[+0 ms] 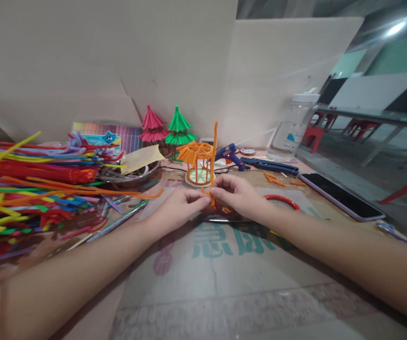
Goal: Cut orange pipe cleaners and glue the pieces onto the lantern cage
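Two bare hands meet over a cluttered craft bench (99, 311), both pinching an upright orange pipe cleaner (215, 146). The right hand (237, 193) has it between thumb and forefinger, the stem rising well above the fingers; the left hand (180, 205) is closed at its lower end, above the rim of a shiny dark dish (221, 219). Taking the hands as the clock's centre, a small orange pavilion (193, 152) with a flared roof and pale round base stands near, just short of 12 o'clock. A pink tree (152, 132) and a green tree (179, 137) stand at 11, with a pack of markers (107, 138) at 10. A heap of pipe cleaners (37, 172) (red, yellow, orange, purple and more) spreads across 9. A blue glue gun (229, 154), a small red light showing on it, lies at 1 o'clock. A clear bottle (290, 127) stands at 2, behind a dark blue tool (274, 165). At 3, a phone (341, 196) lies flat, its screen dark.
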Demonstrator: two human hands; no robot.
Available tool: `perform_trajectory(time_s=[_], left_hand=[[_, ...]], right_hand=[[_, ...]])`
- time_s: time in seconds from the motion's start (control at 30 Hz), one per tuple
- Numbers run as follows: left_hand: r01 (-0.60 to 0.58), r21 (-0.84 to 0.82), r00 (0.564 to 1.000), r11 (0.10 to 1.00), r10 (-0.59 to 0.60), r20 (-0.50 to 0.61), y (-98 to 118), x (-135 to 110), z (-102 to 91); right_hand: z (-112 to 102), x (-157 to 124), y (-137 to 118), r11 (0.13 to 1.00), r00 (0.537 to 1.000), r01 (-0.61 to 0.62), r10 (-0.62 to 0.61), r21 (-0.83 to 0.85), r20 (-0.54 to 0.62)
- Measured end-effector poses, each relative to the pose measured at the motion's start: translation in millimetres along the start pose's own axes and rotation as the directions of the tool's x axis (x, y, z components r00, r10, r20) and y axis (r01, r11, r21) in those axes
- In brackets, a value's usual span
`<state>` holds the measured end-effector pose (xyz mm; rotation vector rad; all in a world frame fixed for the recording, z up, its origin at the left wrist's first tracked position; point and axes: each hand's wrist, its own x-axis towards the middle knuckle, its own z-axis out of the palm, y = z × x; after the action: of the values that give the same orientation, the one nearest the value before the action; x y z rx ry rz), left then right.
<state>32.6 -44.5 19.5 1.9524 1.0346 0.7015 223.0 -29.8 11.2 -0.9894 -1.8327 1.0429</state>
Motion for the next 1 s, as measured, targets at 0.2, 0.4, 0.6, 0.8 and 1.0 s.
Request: perform_trajectory(time_s=[0.2, 0.4, 0.6, 0.8, 1.0], left_hand=[[0.004, 0.005, 1.0, 1.0, -0.004, 0.012, -0.8, 0.4, 0.0], [0.022, 0.051, 1.0, 0.998, -0.022, -0.003, 1.6, -0.8, 1.4], [0.002, 0.074, 1.0, 0.997, -0.001, -0.017, 4.3, -2.0, 1.5], [-0.003, 0.048, 1.0, 0.999, 0.003, -0.012, 2.3, -1.6, 1.8], [0.003, 0.033, 1.0, 0.999, -0.004, 0.013, 1.9, -0.8, 1.5]], right_hand=[[-0.4, -1.1, -2.0, 0.998, 1.0, 0.028, -0.029, -0.057, -0.004], [0.1, -2.9, -6.9, 0.999, 1.0, -0.009, 0.01, -0.047, 0.023], [-0.1, -3.3, -7.2, 1.0, 0.999, 0.006, -0.007, 0.019, 0.031], [-0.1, -2.5, -6.9, 0.999, 0.998, -0.046, 0.046, 0.001, 0.052], [-0.3, -2.6, -7.7, 0.997, 0.994, -0.081, 0.081, -0.014, 0.077]])
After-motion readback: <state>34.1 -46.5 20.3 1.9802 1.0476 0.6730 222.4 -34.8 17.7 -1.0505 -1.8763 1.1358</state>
